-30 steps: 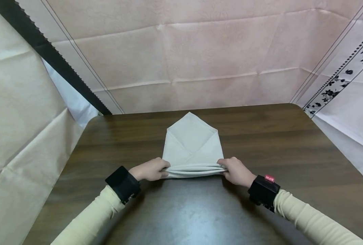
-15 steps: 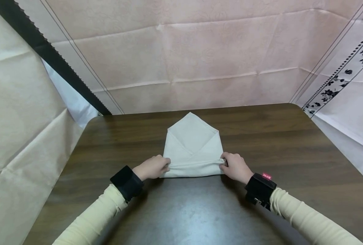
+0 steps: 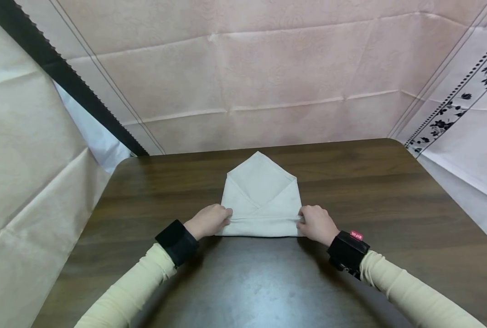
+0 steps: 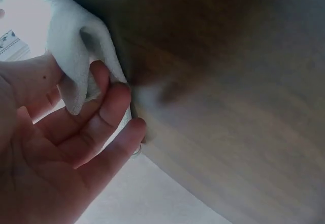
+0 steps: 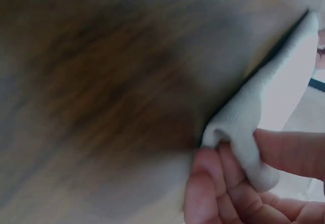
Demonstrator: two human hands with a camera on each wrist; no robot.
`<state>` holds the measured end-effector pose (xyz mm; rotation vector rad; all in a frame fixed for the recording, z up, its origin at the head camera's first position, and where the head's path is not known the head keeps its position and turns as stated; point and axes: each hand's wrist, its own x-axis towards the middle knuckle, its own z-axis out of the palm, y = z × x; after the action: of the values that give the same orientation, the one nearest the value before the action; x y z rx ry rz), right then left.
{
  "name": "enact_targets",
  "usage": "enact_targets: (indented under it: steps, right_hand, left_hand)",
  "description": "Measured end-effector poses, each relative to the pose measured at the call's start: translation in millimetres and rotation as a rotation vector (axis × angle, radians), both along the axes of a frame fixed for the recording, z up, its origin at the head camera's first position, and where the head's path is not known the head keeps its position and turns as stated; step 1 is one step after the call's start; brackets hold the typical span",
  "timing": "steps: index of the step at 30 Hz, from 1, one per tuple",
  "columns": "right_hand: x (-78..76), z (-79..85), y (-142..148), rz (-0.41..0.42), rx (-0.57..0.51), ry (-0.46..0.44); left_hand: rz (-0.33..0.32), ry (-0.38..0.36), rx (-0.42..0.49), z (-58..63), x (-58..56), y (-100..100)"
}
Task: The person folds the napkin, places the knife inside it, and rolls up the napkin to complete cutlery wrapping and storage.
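A pale, off-white cloth (image 3: 261, 191) lies folded on the table, its far end coming to a point and its near end turned over into a flat band. At the band's left end my left hand (image 3: 210, 220) pinches the folded edge between thumb and fingers. My right hand (image 3: 318, 224) grips the matching corner on the right. In the left wrist view the cloth's fold (image 4: 76, 56) loops between the thumb and curled fingers. The right wrist view shows the rolled cloth end (image 5: 244, 148) held between thumb and fingers.
The dark wooden table (image 3: 243, 282) extends around the cloth on all sides, with rounded far corners. Beyond its far edge hangs a creased pinkish sheet (image 3: 268, 82). Pale sheets also hang at the left (image 3: 30, 182) and right.
Both hands have carried the cloth's near edge away from me, and the bunched folds have become a flatter band. The whole cloth has shifted slightly to the right.
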<state>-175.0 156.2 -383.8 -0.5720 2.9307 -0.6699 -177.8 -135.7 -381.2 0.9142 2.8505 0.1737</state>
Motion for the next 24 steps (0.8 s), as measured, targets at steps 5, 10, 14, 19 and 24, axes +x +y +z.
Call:
enact_targets:
  steps: [5, 10, 14, 19, 24]
  right_hand:
    - [1.2, -2.0, 4, 0.001, 0.019, 0.000]
    - [4.8, -6.5, 1, -0.012, 0.075, 0.063]
    - [8.2, -9.8, -6, 0.071, 0.167, 0.244]
    - [9.0, -11.4, -14, 0.203, 0.252, 0.382]
    - [8.6, -12.4, -12, 0.214, 0.324, 0.451]
  left_hand:
    - [0.066, -0.063, 0.033, -1.8, -4.9, 3]
    - [0.080, -0.061, 0.038, -3.8, -6.4, 5]
    - [0.073, 0.132, -0.016, -3.6, -1.4, 3]
    - [-0.068, 0.302, 0.070, -0.9, 14.6, 0]
    - [-0.200, 0.250, 0.071, -2.9, 26.5, -3]
